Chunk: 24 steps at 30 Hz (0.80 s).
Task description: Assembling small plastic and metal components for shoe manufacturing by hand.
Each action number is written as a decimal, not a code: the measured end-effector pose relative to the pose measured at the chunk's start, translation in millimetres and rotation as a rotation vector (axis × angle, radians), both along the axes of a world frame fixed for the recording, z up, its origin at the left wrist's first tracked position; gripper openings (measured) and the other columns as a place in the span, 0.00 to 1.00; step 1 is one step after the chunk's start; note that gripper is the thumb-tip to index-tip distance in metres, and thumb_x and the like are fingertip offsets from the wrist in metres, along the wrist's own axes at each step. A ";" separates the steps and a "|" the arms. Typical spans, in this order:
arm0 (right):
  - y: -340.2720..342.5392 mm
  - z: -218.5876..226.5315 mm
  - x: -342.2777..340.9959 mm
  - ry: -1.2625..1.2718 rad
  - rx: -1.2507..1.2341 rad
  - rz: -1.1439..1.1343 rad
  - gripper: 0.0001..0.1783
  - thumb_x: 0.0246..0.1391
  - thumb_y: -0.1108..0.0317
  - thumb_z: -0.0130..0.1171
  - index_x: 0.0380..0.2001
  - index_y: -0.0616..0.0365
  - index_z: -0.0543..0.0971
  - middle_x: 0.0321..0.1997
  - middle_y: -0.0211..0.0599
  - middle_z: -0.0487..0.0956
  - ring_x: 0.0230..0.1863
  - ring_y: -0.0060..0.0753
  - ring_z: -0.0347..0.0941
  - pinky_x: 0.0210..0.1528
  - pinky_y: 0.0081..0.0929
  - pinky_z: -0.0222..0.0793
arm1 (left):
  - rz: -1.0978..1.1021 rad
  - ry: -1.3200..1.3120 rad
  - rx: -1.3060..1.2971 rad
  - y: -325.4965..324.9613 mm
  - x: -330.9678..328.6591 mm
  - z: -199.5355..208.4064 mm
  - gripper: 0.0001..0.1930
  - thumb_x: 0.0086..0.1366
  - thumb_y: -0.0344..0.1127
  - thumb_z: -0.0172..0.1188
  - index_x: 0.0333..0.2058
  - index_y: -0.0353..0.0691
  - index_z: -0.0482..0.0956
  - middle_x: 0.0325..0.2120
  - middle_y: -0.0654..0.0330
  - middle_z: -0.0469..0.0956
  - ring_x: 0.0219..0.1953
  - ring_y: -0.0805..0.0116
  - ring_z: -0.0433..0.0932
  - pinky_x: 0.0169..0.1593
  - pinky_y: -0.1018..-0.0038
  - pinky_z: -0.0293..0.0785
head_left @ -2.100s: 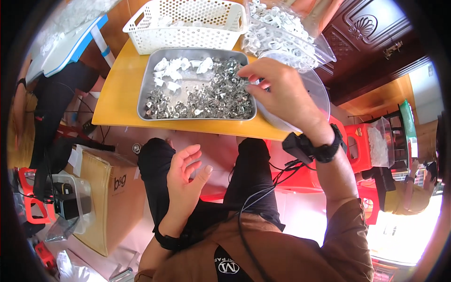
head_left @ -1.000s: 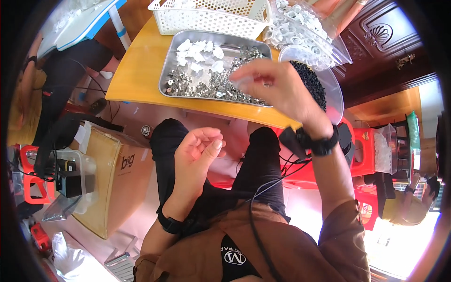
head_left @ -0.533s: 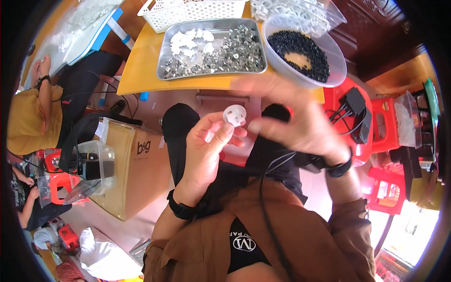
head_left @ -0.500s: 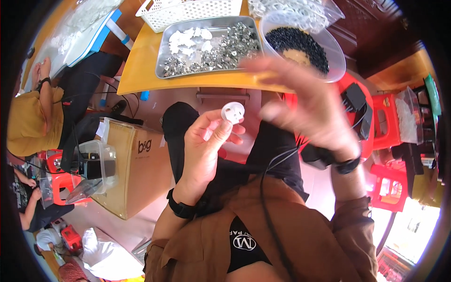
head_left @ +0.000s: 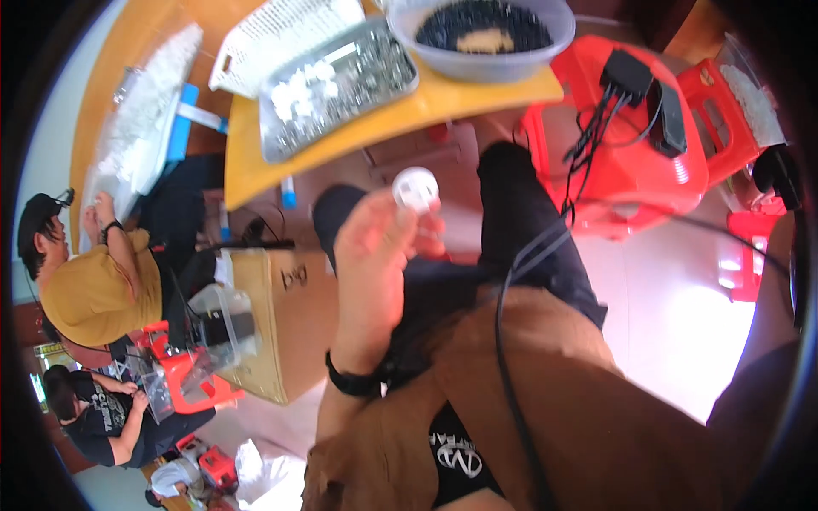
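Observation:
My left hand [head_left: 375, 247] is raised over my lap, pinching a small round white plastic piece [head_left: 416, 189] between thumb and fingers. Slots or holes show in the face of the piece. The hand is slightly blurred. At the far right edge my right forearm [head_left: 769, 294] reaches out past the picture's rim, and the right hand itself is out of sight. Beyond the left hand, a metal tray [head_left: 271, 146] on the yellow table [head_left: 452, 100] holds small shiny metal parts and white pieces.
A clear tub [head_left: 477, 66] of small black parts and a white perforated basket [head_left: 247, 51] stand on the table. On the right, a red stool [head_left: 630, 183] carries black devices and cables. A cardboard box [head_left: 298, 328] stands at left, near two seated people [head_left: 98, 289]. A black cable [head_left: 503, 341] crosses my front.
My right hand has swung from in front of the table out beyond the right edge. The view has turned toward the right. My left hand still holds the white piece.

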State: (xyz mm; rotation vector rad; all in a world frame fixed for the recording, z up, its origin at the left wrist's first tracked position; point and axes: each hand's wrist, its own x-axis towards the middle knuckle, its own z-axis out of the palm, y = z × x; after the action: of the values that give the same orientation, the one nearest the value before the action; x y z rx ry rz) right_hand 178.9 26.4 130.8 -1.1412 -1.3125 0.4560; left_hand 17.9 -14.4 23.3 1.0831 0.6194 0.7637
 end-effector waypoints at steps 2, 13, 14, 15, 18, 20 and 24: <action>-8.5 31.5 -9.9 -0.034 0.142 -0.007 0.21 0.56 0.59 0.53 0.47 0.64 0.74 0.46 0.41 0.76 0.49 0.33 0.72 0.49 0.28 0.70 | -0.001 0.049 -0.013 -8.6 -10.2 6.4 0.12 0.65 0.34 0.56 0.45 0.34 0.74 0.39 0.55 0.78 0.36 0.68 0.78 0.37 0.73 0.77; -29.6 82.0 -20.1 -0.088 0.474 -0.049 0.19 0.56 0.61 0.53 0.46 0.64 0.74 0.44 0.41 0.76 0.47 0.32 0.72 0.48 0.28 0.70 | 0.055 0.044 0.033 -48.7 -24.0 25.3 0.11 0.65 0.30 0.55 0.45 0.32 0.73 0.39 0.53 0.78 0.37 0.67 0.78 0.40 0.71 0.76; -30.3 79.0 -19.7 -0.088 0.437 -0.054 0.19 0.56 0.61 0.53 0.46 0.64 0.74 0.44 0.41 0.76 0.46 0.32 0.73 0.48 0.28 0.70 | 0.049 0.041 -0.002 -47.2 -18.6 24.9 0.11 0.65 0.30 0.55 0.45 0.32 0.73 0.39 0.53 0.78 0.37 0.67 0.78 0.40 0.71 0.76; -31.4 74.3 -20.1 -0.087 0.397 -0.058 0.19 0.56 0.61 0.53 0.45 0.64 0.74 0.44 0.41 0.76 0.46 0.32 0.73 0.47 0.28 0.70 | 0.008 0.029 0.016 -45.1 -13.7 21.8 0.13 0.65 0.33 0.56 0.45 0.33 0.73 0.39 0.53 0.78 0.37 0.67 0.78 0.39 0.71 0.76; -32.1 77.6 -30.4 -0.040 0.387 -0.015 0.19 0.56 0.62 0.53 0.45 0.64 0.74 0.44 0.40 0.76 0.46 0.32 0.73 0.47 0.27 0.70 | 0.028 0.040 0.083 -45.0 -19.9 25.4 0.14 0.65 0.36 0.56 0.45 0.34 0.73 0.40 0.55 0.78 0.37 0.68 0.78 0.38 0.71 0.75; -33.1 75.0 -31.4 -0.020 0.376 -0.001 0.18 0.56 0.62 0.53 0.45 0.64 0.74 0.43 0.40 0.76 0.45 0.32 0.73 0.47 0.27 0.70 | 0.072 0.104 0.127 -43.2 -21.6 22.5 0.13 0.65 0.36 0.55 0.45 0.35 0.73 0.39 0.56 0.78 0.36 0.69 0.78 0.37 0.72 0.75; -35.7 36.4 -37.4 0.102 0.171 0.035 0.18 0.56 0.63 0.53 0.45 0.64 0.74 0.43 0.40 0.76 0.44 0.31 0.73 0.46 0.27 0.70 | 0.067 0.059 0.056 -38.2 -9.7 31.3 0.15 0.65 0.35 0.57 0.47 0.32 0.72 0.37 0.57 0.78 0.35 0.72 0.77 0.37 0.76 0.74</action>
State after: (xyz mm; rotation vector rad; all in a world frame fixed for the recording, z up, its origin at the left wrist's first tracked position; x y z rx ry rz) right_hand 141.5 -9.3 167.2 -0.9429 -1.2589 0.4135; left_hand 8.2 -52.6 54.7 1.1444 0.6903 0.8131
